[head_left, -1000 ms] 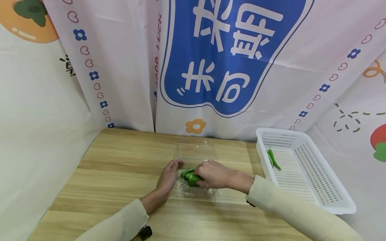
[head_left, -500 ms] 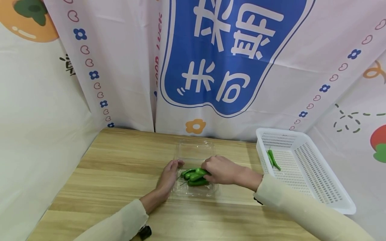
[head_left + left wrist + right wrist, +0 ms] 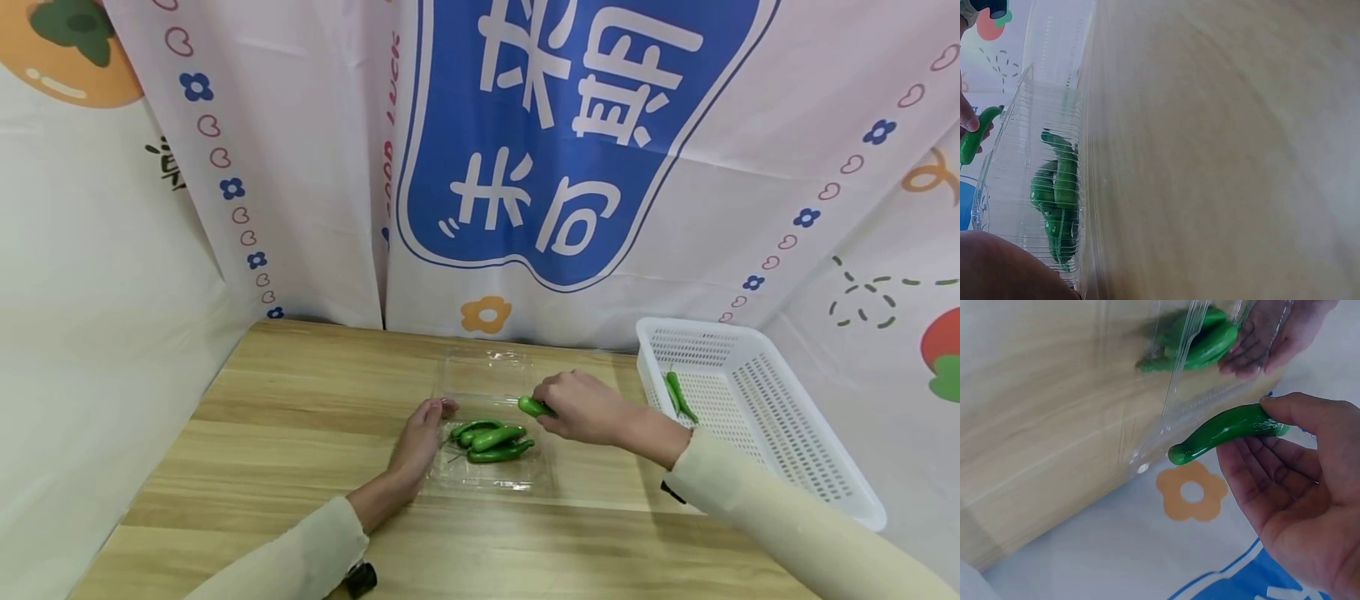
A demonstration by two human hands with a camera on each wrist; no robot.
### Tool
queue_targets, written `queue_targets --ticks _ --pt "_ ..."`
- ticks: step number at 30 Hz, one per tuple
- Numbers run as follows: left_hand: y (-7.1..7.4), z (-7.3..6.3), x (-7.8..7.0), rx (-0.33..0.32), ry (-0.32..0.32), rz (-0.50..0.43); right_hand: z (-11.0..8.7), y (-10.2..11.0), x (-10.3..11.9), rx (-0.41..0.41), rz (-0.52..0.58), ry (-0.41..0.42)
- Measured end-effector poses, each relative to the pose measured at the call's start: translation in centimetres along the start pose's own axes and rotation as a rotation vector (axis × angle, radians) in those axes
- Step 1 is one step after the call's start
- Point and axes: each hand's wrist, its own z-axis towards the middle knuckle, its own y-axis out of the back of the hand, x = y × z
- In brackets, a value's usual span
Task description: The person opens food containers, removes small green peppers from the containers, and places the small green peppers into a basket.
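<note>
My right hand (image 3: 581, 407) pinches a glossy green chili pepper (image 3: 1225, 430) between thumb and fingers, above the right side of a clear plastic clamshell box (image 3: 487, 482). In the right wrist view the pepper's curved end sticks out past the fingertips. Several green peppers (image 3: 498, 437) lie together inside the box, also visible through its ribbed wall in the left wrist view. My left hand (image 3: 415, 446) rests against the box's left side with fingers fairly straight. The box's lid (image 3: 487, 371) is folded back toward the wall.
A white perforated basket (image 3: 817, 433) stands at the right of the wooden table (image 3: 315, 400), with slim green peppers (image 3: 678, 396) at its left side. Printed cloth (image 3: 322, 167) hangs behind and along both sides.
My right hand has lifted a pepper from the pile and moved up and to the right with it. The other peppers now show more fully. My left hand has stayed put.
</note>
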Motion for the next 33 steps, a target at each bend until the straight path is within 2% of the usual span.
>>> queue_targets --ticks 4,15,27,33 --pt "0.1 0.0 0.0 0.004 0.006 -0.003 -0.6 0.7 -0.6 -0.028 -0.014 -0.027" --pt "0.0 0.0 0.0 -0.003 0.003 0.001 -2.3 1.9 -2.0 -0.041 -0.032 -0.122" --pt "0.0 0.1 0.2 -0.002 0.006 0.004 -4.5 3.1 -4.1 -0.157 -0.075 -0.148" --pt "0.0 0.3 0.4 -0.005 0.004 0.000 -5.5 3.7 -5.2 -0.130 -0.046 -0.219"
